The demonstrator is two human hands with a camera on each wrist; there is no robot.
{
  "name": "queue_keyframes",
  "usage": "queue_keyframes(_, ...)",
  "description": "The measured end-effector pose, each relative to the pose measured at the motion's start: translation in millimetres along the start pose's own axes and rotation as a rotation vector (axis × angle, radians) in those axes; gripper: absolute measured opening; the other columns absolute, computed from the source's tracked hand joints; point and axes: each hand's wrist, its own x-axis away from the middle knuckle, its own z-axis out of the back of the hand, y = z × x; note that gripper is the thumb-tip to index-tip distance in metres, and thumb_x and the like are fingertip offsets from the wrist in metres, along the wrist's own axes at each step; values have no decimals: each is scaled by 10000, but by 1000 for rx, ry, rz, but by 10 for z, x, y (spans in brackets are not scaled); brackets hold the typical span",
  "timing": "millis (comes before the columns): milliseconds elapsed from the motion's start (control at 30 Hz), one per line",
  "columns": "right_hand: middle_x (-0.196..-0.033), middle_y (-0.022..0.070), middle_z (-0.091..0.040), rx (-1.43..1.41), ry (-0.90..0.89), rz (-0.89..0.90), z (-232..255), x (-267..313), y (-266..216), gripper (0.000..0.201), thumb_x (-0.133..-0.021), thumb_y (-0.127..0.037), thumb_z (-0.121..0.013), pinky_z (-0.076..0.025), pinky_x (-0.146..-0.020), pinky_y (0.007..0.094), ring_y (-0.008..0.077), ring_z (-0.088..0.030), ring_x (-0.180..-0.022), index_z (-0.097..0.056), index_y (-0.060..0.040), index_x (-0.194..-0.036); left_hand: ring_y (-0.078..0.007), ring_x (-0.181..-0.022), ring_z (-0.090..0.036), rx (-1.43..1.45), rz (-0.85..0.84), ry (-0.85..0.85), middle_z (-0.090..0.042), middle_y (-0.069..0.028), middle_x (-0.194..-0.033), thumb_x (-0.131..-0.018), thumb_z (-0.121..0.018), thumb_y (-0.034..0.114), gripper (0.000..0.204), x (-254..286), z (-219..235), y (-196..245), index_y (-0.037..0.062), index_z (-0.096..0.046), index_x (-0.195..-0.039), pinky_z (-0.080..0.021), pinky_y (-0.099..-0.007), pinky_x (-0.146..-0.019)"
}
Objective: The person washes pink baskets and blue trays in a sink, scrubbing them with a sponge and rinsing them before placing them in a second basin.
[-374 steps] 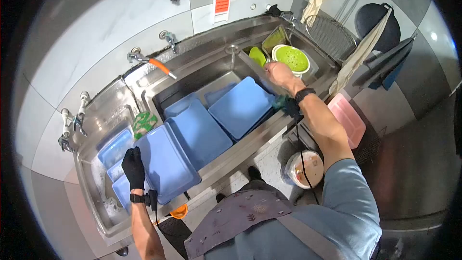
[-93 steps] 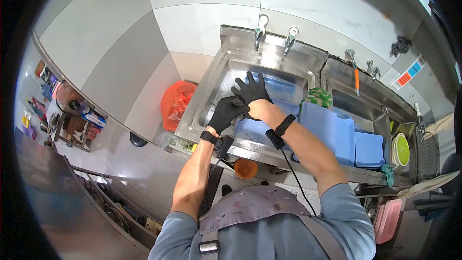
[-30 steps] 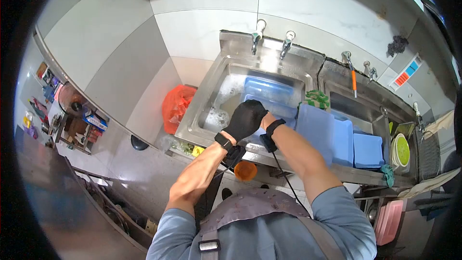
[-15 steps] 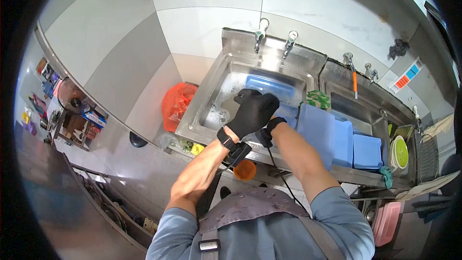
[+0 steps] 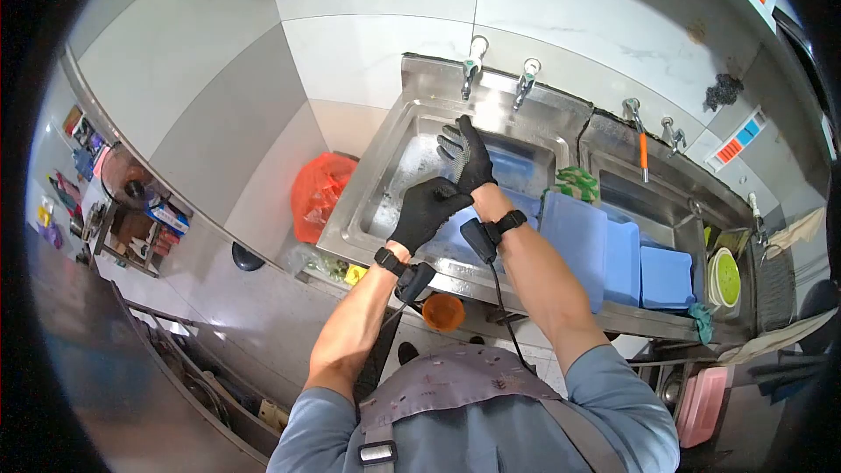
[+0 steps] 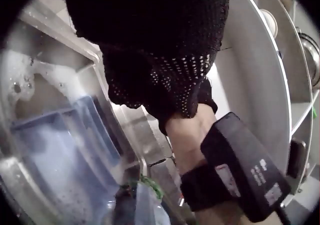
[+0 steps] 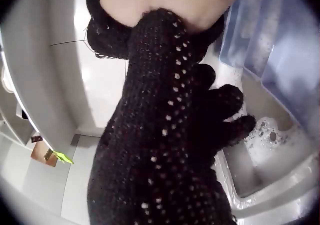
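Observation:
Both hands wear black gloves with pale dots and are held over the left sink basin. In the head view, the left hand grips the cuff of the right glove at the wrist. Above it the right hand is upright, its fingers extended and its palm side turned left, holding nothing. Dotted fingers lie against the bare wrist in the left wrist view. Blue trays lie in the soapy water below the hands.
More blue trays lean across the sinks on the right, beside a green patterned cloth. Taps line the back wall. A red bag stands left of the sink, an orange container below it. Green-and-white bowls sit far right.
The right hand, bare 12.5 seconds ago, is now gloved. Since half a second ago it has come out from behind the left hand, fingers extended upward. The left hand has shifted slightly left.

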Motion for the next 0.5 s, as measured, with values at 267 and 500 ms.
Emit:
queue_keyframes(267,-1179,157,-638,133,191,130,-19,152,70,541,-946,-439,-645,-499,-944,364,285,-650,-1054,-551,-27,-1284,-137,-700,-644,-187,-229,-12,-709,-96,-789,-846,-722,181,183,-6,15,-125,11,-719,-914,-515,-311,-670)
queue_keyframes(500,-1381,179,-587,538,-125,81,213,188,-21,677,-985,-541,-525,-478,-975,382,262,-603,-1195,-530,7,-1384,-129,-737,-646,15,-238,-443,-694,-73,-803,-885,-670,115,154,3,35,-103,-25,-691,-945,-529,-314,-705)
